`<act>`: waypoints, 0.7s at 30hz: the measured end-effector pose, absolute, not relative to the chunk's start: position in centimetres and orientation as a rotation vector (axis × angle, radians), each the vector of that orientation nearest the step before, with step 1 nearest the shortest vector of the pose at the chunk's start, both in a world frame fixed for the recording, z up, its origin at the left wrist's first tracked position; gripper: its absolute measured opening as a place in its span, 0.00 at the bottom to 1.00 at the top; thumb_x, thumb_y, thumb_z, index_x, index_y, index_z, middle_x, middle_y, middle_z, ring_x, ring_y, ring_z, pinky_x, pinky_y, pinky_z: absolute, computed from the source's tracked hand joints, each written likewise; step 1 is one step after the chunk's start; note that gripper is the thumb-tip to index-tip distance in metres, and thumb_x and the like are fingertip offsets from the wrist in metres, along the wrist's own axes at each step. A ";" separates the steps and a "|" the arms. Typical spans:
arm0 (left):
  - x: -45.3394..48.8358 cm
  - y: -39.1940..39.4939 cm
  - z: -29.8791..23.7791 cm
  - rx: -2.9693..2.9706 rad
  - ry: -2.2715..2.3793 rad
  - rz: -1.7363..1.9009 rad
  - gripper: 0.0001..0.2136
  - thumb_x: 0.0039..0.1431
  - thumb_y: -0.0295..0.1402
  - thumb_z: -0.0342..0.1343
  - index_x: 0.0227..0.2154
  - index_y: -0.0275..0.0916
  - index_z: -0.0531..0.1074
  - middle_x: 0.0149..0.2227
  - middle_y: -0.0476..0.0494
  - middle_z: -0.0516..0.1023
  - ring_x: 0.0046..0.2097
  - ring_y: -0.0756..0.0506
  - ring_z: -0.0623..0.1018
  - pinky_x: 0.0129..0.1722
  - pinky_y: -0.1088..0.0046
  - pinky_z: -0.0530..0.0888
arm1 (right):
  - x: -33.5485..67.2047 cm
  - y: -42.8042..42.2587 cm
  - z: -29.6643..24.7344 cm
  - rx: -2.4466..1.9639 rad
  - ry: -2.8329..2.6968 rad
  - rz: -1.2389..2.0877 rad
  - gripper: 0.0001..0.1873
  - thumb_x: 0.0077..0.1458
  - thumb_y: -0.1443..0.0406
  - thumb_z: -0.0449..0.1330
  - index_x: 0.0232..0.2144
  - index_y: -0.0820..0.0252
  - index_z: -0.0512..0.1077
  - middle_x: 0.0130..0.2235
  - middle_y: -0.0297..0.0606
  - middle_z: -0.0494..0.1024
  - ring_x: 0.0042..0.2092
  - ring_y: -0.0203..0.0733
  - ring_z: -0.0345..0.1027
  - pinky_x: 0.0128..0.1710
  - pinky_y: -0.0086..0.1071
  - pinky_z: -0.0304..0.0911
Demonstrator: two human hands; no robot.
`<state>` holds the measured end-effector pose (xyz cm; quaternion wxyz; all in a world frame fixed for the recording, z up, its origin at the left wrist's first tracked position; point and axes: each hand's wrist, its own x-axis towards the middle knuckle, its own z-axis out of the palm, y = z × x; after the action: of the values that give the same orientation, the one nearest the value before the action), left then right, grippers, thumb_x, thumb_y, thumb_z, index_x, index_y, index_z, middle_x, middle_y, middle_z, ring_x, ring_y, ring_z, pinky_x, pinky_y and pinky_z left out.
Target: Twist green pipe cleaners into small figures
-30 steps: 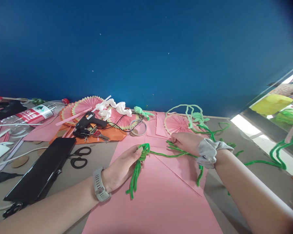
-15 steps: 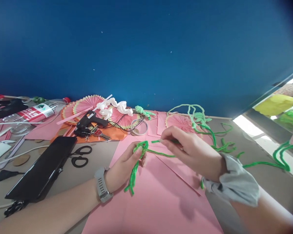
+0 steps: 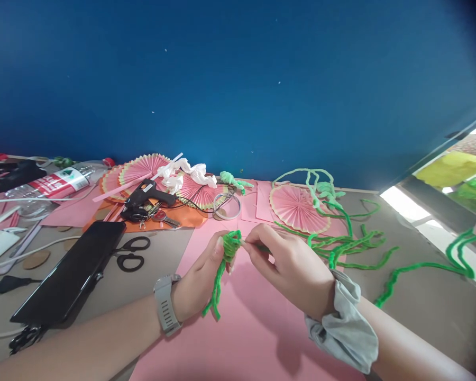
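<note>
A small bundle of knotted green yarn (image 3: 231, 245) is pinched between the thumb and fingers of my left hand (image 3: 200, 275), with a few loose strands hanging below it. My right hand (image 3: 289, 262) is closed right beside the bundle, its thumb and forefinger pinching a green yarn end that mostly hides behind the fingers. The fingertips almost meet the bundle's right side. Both hands hover over the pink paper (image 3: 238, 338). More green yarn strands (image 3: 357, 243) trail across the table beyond my right wrist.
Left of my hands lie a black phone (image 3: 71, 270), scissors (image 3: 130, 253) and a glue gun (image 3: 146, 197) with keys (image 3: 164, 218). Pleated paper fans (image 3: 299, 207) and white crumpled tissue (image 3: 188, 174) line the blue wall. A plastic bottle (image 3: 59, 182) lies at far left.
My right hand has moved left and slightly down, bringing the yarn end against the bundle. My left hand keeps its hold nearly in place. The right-hand paper fan is now uncovered.
</note>
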<state>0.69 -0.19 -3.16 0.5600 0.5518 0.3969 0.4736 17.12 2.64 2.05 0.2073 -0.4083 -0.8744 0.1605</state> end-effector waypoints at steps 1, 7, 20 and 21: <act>0.7 -0.2 -3.0 1.307 0.932 1.118 0.16 0.63 0.41 0.34 0.34 0.39 0.63 0.27 0.49 0.60 0.28 0.49 0.59 0.30 0.73 0.60 | 17.1 2.6 2.1 -1.155 -2.427 0.455 0.02 0.55 0.68 0.49 0.32 0.57 0.59 0.27 0.31 0.69 0.25 0.34 0.60 0.26 0.27 0.54; 0.8 -0.2 -2.9 1.305 0.926 1.106 0.15 0.63 0.40 0.33 0.41 0.40 0.62 0.27 0.50 0.59 0.29 0.49 0.59 0.31 0.73 0.60 | 16.8 2.5 2.1 -1.186 -2.391 0.550 0.02 0.58 0.66 0.47 0.32 0.56 0.58 0.25 0.29 0.68 0.25 0.33 0.61 0.25 0.27 0.53; 0.9 -0.4 -2.4 1.304 0.997 1.132 0.16 0.63 0.41 0.33 0.31 0.40 0.62 0.28 0.49 0.60 0.31 0.49 0.61 0.35 0.73 0.61 | 16.3 2.0 0.8 -1.138 -2.347 0.381 0.01 0.59 0.67 0.46 0.33 0.56 0.56 0.27 0.32 0.70 0.25 0.35 0.64 0.25 0.28 0.55; 0.8 -0.4 -2.4 1.300 1.007 1.137 0.16 0.63 0.41 0.33 0.31 0.40 0.62 0.28 0.49 0.61 0.31 0.49 0.61 0.35 0.73 0.61 | 16.3 2.0 0.9 -1.133 -2.346 0.385 0.01 0.59 0.67 0.46 0.34 0.56 0.56 0.26 0.31 0.70 0.25 0.35 0.63 0.25 0.28 0.55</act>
<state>0.82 -0.35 -2.44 0.5408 0.5471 0.4236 0.4783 16.30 1.97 0.93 0.2514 -0.4166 -0.8621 0.1413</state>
